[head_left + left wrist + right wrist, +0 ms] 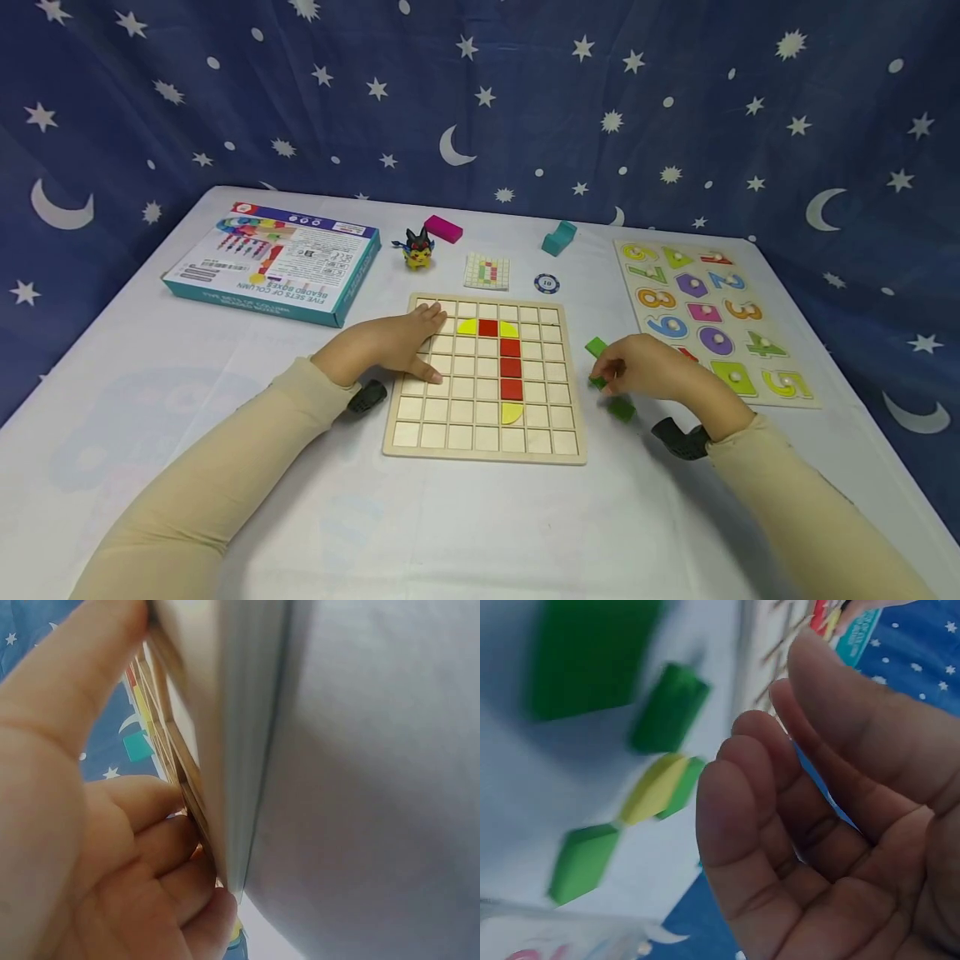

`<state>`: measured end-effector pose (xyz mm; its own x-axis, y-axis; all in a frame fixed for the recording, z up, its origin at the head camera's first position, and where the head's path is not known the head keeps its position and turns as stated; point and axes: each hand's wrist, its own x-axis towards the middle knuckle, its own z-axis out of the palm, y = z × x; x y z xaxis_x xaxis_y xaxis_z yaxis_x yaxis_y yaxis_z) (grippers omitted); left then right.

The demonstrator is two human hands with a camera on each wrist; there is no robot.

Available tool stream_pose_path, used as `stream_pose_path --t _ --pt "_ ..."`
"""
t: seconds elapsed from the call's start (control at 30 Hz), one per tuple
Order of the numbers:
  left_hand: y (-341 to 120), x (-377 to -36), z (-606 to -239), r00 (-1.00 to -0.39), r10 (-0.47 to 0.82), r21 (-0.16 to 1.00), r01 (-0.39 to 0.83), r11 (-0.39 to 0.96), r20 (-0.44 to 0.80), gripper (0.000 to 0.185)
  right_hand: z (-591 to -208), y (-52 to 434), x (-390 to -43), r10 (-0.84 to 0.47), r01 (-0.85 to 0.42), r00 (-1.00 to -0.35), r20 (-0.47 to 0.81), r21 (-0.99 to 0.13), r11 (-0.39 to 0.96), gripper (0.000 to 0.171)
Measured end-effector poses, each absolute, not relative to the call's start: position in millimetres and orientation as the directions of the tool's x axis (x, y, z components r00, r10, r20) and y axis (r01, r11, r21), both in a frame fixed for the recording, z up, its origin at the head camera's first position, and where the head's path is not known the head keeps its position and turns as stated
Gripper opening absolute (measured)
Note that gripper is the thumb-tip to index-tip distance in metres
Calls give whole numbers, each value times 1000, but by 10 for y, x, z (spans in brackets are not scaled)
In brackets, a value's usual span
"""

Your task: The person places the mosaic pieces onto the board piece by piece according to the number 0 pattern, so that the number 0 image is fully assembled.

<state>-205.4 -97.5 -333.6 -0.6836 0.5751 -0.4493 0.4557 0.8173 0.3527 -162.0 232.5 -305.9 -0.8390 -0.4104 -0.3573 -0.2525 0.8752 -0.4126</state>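
Green tiles [609,379] lie just beside right hand's [658,367] fingertips.

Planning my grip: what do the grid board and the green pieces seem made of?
The grid board looks like unfinished pale wood: light tan, matte, thin raised slats. The green pieces beside the right hand look like painted wood, solid colour with crisp edges, though plastic is possible.
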Motion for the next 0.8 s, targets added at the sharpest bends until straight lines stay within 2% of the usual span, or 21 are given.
stream_pose_path --t 0.5,0.8 --pt "-984 -2054 -3375 -683 580 361 456 814 -445 99 -3247 2525 -1435 -380 -183 -830 -408 -444 877 23" --pt "-974 -2047 -3341 -683 577 362 451 816 -448 99 -3265 2477 -1395 -409 -225 -820 -401 -431 874 23"
